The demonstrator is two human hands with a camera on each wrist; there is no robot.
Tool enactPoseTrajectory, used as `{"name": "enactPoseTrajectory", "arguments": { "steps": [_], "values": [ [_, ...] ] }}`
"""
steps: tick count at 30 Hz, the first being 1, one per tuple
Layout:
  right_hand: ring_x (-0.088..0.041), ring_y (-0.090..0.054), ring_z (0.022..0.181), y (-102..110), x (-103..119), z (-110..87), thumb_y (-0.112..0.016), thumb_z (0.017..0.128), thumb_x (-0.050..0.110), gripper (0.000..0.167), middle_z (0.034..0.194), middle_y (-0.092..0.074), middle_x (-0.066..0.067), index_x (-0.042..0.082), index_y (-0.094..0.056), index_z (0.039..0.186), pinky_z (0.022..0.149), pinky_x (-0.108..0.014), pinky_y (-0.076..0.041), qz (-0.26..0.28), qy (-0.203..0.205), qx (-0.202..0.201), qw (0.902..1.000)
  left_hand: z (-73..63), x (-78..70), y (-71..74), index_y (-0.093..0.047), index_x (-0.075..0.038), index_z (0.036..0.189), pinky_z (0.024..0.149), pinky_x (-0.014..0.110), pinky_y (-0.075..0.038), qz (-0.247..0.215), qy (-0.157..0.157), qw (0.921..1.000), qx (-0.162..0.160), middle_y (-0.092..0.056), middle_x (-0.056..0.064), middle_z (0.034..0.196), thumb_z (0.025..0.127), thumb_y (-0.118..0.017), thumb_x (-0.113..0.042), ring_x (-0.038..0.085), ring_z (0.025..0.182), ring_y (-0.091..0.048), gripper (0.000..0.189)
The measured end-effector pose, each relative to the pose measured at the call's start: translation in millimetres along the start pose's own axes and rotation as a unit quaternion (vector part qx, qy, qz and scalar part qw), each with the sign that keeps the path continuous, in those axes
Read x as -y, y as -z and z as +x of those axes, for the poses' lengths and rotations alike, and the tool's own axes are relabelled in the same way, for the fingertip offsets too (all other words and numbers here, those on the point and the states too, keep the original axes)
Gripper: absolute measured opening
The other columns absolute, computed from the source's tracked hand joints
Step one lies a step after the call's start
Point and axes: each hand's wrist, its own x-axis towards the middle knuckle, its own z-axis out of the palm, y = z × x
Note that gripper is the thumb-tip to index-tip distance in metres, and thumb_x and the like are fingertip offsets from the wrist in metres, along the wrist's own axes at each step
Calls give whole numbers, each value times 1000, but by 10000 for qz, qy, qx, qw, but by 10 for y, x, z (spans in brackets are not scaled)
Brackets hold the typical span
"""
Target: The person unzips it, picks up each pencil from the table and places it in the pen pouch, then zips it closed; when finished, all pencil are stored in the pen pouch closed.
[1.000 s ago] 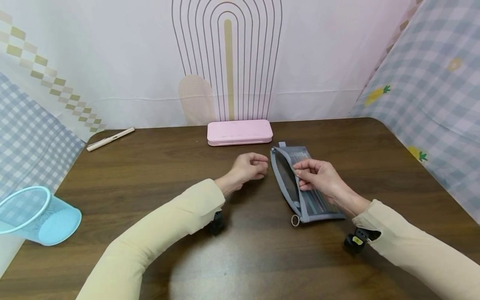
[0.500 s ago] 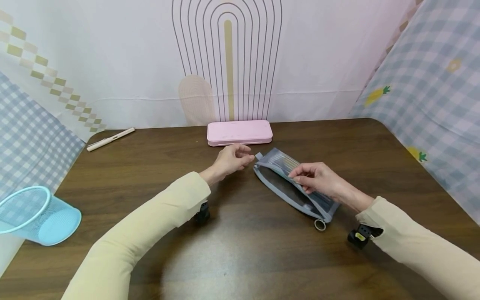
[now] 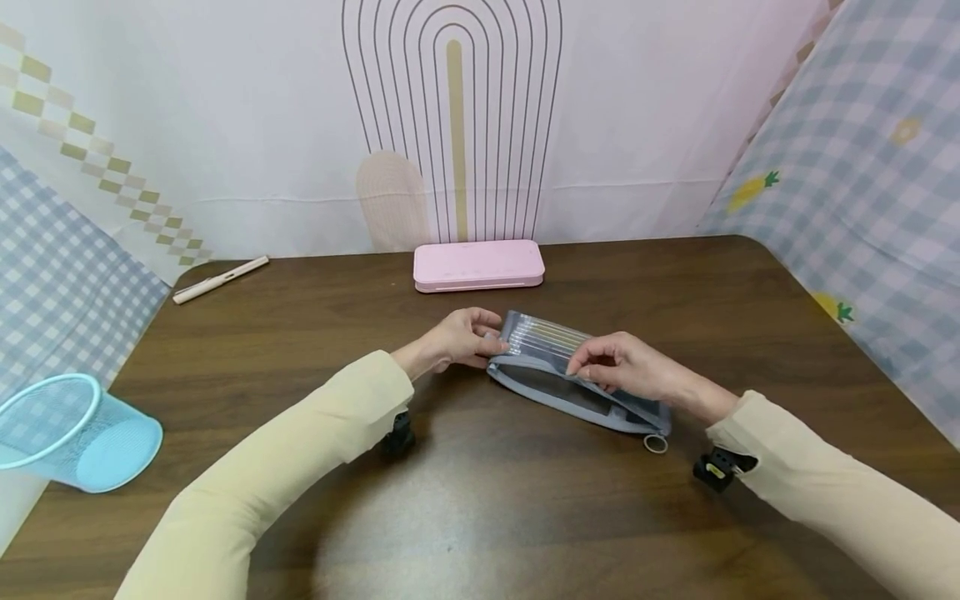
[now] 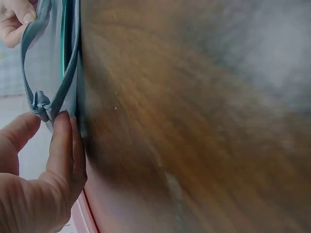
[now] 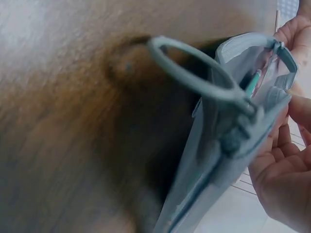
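Observation:
A grey-blue zippered pencil pouch (image 3: 538,337) with a striped see-through side lies slanted on the table, its mouth gaping toward me in the head view. My left hand (image 3: 454,337) pinches its left end; in the left wrist view, thumb and fingers sit on either side of the zipper's end (image 4: 41,106). With thumb and forefinger, my right hand (image 3: 632,365) holds the far edge of the mouth and pulls it up. A narrow green thing (image 4: 63,39) shows inside the pouch. From the right end hangs a zipper ring (image 5: 194,83).
Behind the pouch, a pink flat case (image 3: 478,265) lies near the back cloth. A cream pen (image 3: 221,279) is at the far left corner. At the left edge a light-blue mesh bin (image 3: 120,437) lies on its side. Patterned cloths hang around the wooden table (image 3: 465,517).
The pouch has turned from nearly upright in view to slanting sideways, its left end swinging left and toward me. My left hand has moved left and come onto that end; my right keeps its hold.

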Motion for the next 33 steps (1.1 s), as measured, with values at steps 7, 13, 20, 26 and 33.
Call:
{"name": "enactPoseTrajectory", "arguments": {
  "steps": [7,13,20,26,33],
  "values": [
    [-12,-53,64,22,8,-60,-58,92,4,14,82,-60,-13,-2,-66,102,59,-26,-53,-316,-536,-731,9954,-77,55,-28,-40,1,135,79,36,-56,215,-204,9988,-384,-52,23,125,83,-64,7,17,87,-58,58],
    [-10,-60,72,163,-44,-291,-55,94,7,26,93,-60,-21,-10,-57,114,66,-26,-57,-31,-1337,-1909,9725,-193,124,32,-41,-2,135,72,33,-57,339,-518,9942,-875,-54,22,122,82,-64,8,18,84,-59,59],
    [-6,-64,75,184,-158,-465,-53,93,0,31,89,-63,-11,-18,-47,118,69,-27,-57,668,-1844,-1835,9633,-296,193,139,-39,-3,136,75,37,-57,403,-525,9907,-1185,-52,21,118,83,-63,9,20,84,-58,60],
    [-5,-63,74,151,-174,-404,-56,92,2,41,84,-63,-2,-18,-41,125,70,-24,-57,1455,-2131,-1636,9522,-334,254,158,-37,-1,136,70,32,-57,521,-514,9903,-1178,-51,21,117,83,-63,8,19,81,-57,60],
    [-4,-61,76,151,-120,-308,-56,94,8,56,87,-60,2,-16,-28,136,71,-19,-54,2710,-2371,-1642,9184,-388,286,207,-39,-2,135,70,30,-57,1015,-635,9838,-1335,-53,22,117,82,-65,5,20,86,-57,59]
  ]
}}
